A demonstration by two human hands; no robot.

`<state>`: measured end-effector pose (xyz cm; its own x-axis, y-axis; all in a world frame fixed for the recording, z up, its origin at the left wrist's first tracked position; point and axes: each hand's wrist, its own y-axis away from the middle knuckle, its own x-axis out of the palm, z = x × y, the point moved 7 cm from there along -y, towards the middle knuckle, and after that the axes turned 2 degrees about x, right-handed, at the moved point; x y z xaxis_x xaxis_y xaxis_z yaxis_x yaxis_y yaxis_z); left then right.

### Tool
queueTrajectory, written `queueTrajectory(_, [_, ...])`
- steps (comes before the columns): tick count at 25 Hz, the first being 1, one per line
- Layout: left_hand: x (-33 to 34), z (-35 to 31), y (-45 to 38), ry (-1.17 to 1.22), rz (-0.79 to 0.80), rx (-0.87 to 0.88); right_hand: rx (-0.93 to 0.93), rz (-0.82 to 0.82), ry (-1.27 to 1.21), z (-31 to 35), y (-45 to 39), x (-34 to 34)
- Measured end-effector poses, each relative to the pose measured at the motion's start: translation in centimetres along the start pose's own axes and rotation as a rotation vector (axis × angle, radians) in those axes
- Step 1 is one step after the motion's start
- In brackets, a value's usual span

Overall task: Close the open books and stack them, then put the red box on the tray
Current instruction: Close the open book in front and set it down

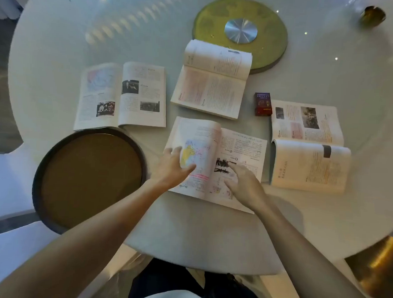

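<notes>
Several open books lie on the white round table. The nearest open book (pixel 234 148) shows a coloured map page. My left hand (pixel 175 167) rests on its left page, fingers spread over the page's outer edge. My right hand (pixel 243 184) lies flat on its right page. Another open book (pixel 121 93) lies at the left, one (pixel 213 82) in the middle, one (pixel 308 144) at the right. The small red box (pixel 262 104) stands between the middle and right books. A round dark-rimmed brown tray (pixel 88 180) sits at the near left.
A green round turntable (pixel 270 35) with a silver hub lies at the far middle, partly under the middle book. A gold object (pixel 373 15) stands at the far right. The table edge (pixel 197 268) curves just before my lap.
</notes>
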<state>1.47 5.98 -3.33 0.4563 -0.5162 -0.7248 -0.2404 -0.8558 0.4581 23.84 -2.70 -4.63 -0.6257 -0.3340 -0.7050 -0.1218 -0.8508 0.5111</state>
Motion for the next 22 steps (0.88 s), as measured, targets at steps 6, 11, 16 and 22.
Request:
queueTrajectory(6, [2.1, 4.1, 0.3, 0.035, 0.024, -0.264, 0.323, -0.220, -0.191, -5.4, 1.2, 0.4])
queueTrajectory(11, [2.0, 4.8, -0.1, -0.007, -0.043, -0.297, 0.521, -0.287, -0.285, -8.0, 2.2, 1.1])
queueTrajectory(16, [1.6, 4.9, -0.2, 0.150, -0.050, -0.280, 0.643, -0.293, -0.565, -9.7, 1.9, 1.1])
queueTrajectory(22, [1.2, -2.1, -0.7, 0.360, 0.039, 0.028, 0.546, -0.221, -0.792, -9.2, 2.2, 0.1])
